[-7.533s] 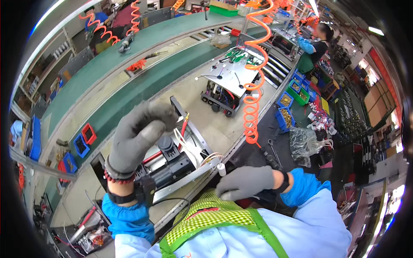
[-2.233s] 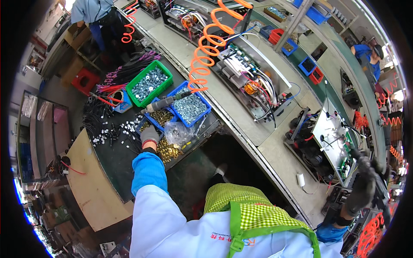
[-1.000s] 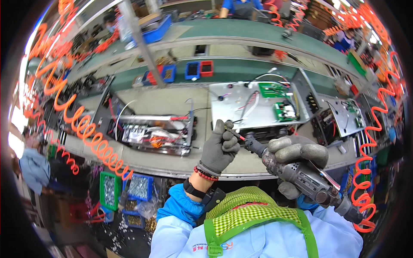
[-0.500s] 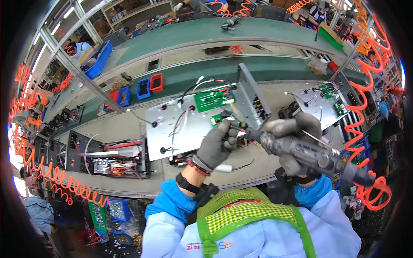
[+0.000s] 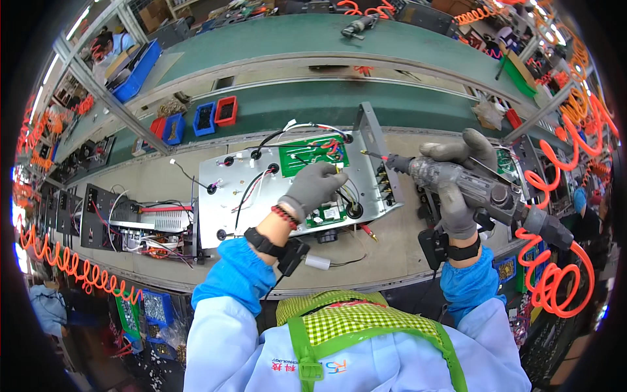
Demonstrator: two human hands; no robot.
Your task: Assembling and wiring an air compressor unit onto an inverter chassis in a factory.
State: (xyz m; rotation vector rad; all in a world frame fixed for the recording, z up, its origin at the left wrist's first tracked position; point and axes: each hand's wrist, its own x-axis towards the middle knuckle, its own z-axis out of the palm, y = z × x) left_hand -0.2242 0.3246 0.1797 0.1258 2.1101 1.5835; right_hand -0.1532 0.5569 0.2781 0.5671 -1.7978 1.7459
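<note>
My right hand [image 5: 457,202], in a grey glove, is wrapped round a dark pneumatic screwdriver [image 5: 467,186]. Its bit points left, past the upright end plate [image 5: 377,140] of a silver metal chassis [image 5: 219,189]. Over that chassis my gloved left hand [image 5: 312,191] is closed, fingertips pinched together beside the lower edge of a large green circuit board [image 5: 297,153]. What the fingers pinch is too small to make out. Close to that hand are a smaller green board [image 5: 324,214] and thin wires coming through a black grommet [image 5: 354,210].
Left of the chassis stands a black-fronted unit [image 5: 98,219] packed with wires. Behind are small blue [image 5: 204,117] and red bins [image 5: 226,111]. An orange coiled air hose [image 5: 578,287] hangs at the right. A white cylinder [image 5: 318,262] with a lead lies in front.
My hands have parted: the left moved up and left over the chassis, while the screwdriver's tip lifted away from it. A red-tipped lead now shows at the chassis's front edge.
</note>
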